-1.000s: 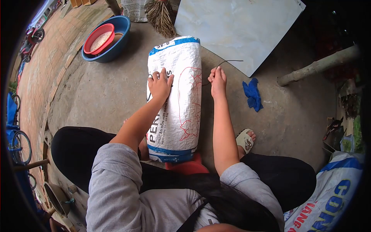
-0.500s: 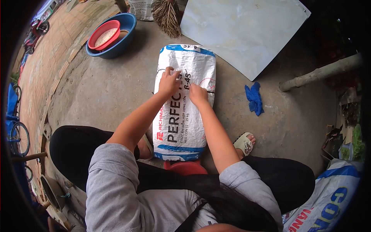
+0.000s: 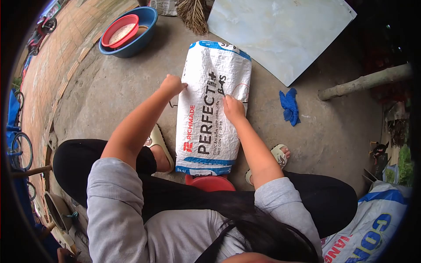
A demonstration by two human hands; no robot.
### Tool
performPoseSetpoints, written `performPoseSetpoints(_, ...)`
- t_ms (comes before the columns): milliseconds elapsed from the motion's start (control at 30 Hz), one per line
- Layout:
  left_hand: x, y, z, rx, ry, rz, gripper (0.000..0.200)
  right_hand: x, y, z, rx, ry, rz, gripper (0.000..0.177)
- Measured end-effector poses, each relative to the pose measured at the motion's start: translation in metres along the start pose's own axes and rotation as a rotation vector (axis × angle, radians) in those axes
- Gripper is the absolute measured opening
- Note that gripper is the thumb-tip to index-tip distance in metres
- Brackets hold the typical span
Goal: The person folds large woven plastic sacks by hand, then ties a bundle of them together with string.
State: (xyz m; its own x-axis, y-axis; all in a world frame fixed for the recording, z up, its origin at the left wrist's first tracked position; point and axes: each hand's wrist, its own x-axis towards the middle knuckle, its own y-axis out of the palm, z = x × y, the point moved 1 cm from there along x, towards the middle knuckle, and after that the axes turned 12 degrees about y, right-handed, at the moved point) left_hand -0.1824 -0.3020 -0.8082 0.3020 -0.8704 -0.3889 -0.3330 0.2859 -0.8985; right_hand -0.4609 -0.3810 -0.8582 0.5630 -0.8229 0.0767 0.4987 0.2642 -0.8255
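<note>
A white woven feed sack [image 3: 208,136] with blue bands and printed lettering lies lengthwise in front of me, over the edge of a red plastic stool or basin [image 3: 210,183]. At its left edge my left hand [image 3: 172,85] is closed, thumb and fingers pinching the side of the sack. My right hand [image 3: 234,108] rests closed on the sack's right half, below the handwritten mark. A thin dark line runs to its fingertips; what they hold I cannot tell. A thin black cord end [image 3: 173,104] sticks out beside the sack's left edge.
A blue basin [image 3: 149,33] holds a red basin [image 3: 133,22] of pale grains. A broom head [image 3: 191,17] and marbled board [image 3: 280,37] lie beyond the sack. To the right are a blue cloth [image 3: 289,106], wooden pole [image 3: 364,83] and printed sack [image 3: 368,228].
My left hand has moved from the sack's middle out to its left edge. My right hand has shifted slightly right and down, and the hands are now farther apart.
</note>
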Motion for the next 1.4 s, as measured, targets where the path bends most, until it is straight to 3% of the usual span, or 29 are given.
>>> performPoseSetpoints(33,0.009,0.002,0.018,0.115,0.035,0.078,0.035,-0.003,-0.001,0.0,0.003,-0.009,0.012,0.03)
performPoseSetpoints(67,-0.003,-0.018,0.016,0.128,-0.036,0.031,0.031,-0.003,0.0,0.001,-0.083,0.045,0.109,0.029)
performPoseSetpoints(167,-0.038,-0.066,0.01,0.267,-0.134,0.011,0.03,0.003,0.0,0.011,-0.188,0.146,0.251,0.028)
performPoseSetpoints(200,-0.019,-0.078,0.013,0.753,0.107,0.669,0.032,0.005,0.004,0.009,-0.215,0.183,0.28,0.028)
performPoseSetpoints(233,-0.029,-0.085,0.013,0.765,0.098,0.669,0.032,0.005,0.008,0.008,-0.245,0.217,0.313,0.028)
performPoseSetpoints(300,-0.063,-0.095,0.014,0.307,0.163,0.76,0.038,0.005,0.014,0.012,-0.259,0.26,0.304,0.027)
performPoseSetpoints(333,-0.078,-0.105,0.012,0.313,0.15,0.761,0.038,0.005,0.018,0.016,-0.281,0.307,0.296,0.027)
performPoseSetpoints(400,-0.099,-0.121,0.002,-0.223,0.282,0.649,0.037,0.008,0.026,0.018,-0.317,0.337,0.319,0.027)
performPoseSetpoints(433,-0.104,-0.117,0.005,-0.218,0.278,0.646,0.037,0.011,0.029,0.02,-0.371,0.373,0.336,0.027)
performPoseSetpoints(500,-0.109,-0.102,0.011,-0.306,0.379,0.261,0.026,0.013,0.03,0.018,-0.356,0.381,0.328,0.027)
performPoseSetpoints(533,-0.112,-0.1,-0.005,-0.302,0.38,0.27,0.026,0.013,0.031,0.015,-0.342,0.395,0.326,0.027)
performPoseSetpoints(600,-0.11,-0.095,-0.055,-0.455,0.113,0.276,0.027,0.012,0.023,0.021,-0.348,0.417,0.341,0.028)
performPoseSetpoints(733,-0.089,-0.089,-0.086,-0.148,0.182,0.421,0.027,0.009,0.026,0.022,-0.338,0.462,0.32,0.028)
performPoseSetpoints(800,-0.073,-0.116,-0.066,-0.187,0.063,0.292,0.026,0.008,0.025,0.021,-0.304,0.484,0.275,0.026)
performPoseSetpoints(833,-0.075,-0.145,-0.066,-0.282,-0.121,0.316,0.029,0.008,0.023,0.019,-0.307,0.486,0.269,0.026)
performPoseSetpoints(867,-0.051,-0.157,-0.035,-0.154,-0.009,0.439,0.033,0.008,0.023,0.018,-0.331,0.485,0.279,0.025)
performPoseSetpoints(900,-0.056,-0.18,-0.029,-0.031,-0.019,0.515,0.033,0.008,0.023,0.02,-0.356,0.483,0.29,0.025)
performPoseSetpoints(1033,-0.075,-0.201,-0.006,-0.154,0.015,0.827,0.03,0.004,0.019,0.019,-0.287,0.462,0.241,0.024)
performPoseSetpoints(1133,-0.087,-0.221,-0.025,-0.118,0.12,0.801,0.027,0.005,0.023,0.018,-0.309,0.447,0.23,0.023)
performPoseSetpoints(1233,-0.101,-0.257,-0.031,0.23,-0.003,0.766,0.026,0.002,0.026,0.014,-0.271,0.414,0.203,0.031)
performPoseSetpoints(1300,-0.114,-0.281,-0.023,0.414,0.037,0.643,0.022,0.002,0.03,0.012,-0.263,0.392,0.153,0.03)
performPoseSetpoints(1400,-0.128,-0.293,-0.008,0.207,0.136,0.462,0.017,0.002,0.032,0.015,-0.267,0.406,0.12,0.022)
